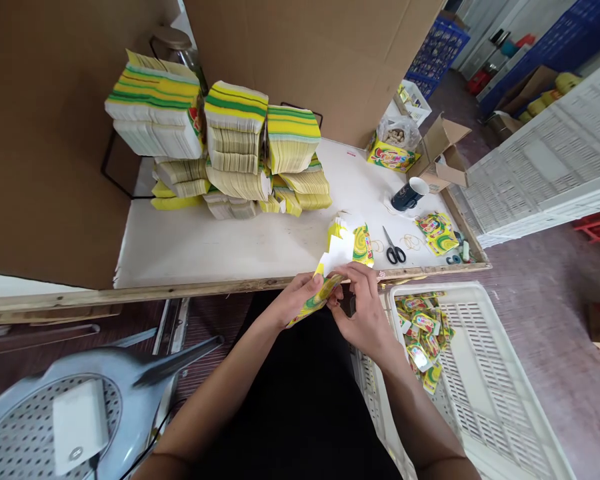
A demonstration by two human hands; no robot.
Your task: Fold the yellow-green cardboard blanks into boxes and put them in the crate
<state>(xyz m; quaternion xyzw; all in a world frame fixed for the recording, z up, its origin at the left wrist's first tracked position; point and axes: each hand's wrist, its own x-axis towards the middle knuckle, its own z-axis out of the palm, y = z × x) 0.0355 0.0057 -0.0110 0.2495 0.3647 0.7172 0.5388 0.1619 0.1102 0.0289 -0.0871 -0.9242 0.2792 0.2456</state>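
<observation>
Just over the table's front edge, my left hand grips a small yellow-and-green printed cardboard box with white flaps standing up at its far end. The fingers of my right hand are bent against the near side of the same box. Part of that contact is hidden behind the fingers and the cardboard. Beyond my hands, more yellow carton pieces lie on the white tabletop. Stacks of flat yellow-and-green cartons rise at the back left.
Black-handled scissors, a dark mug and printed cartons sit on the table's right side. A white plastic crate holding several small boxes stands below right. A grey-blue chair is at lower left.
</observation>
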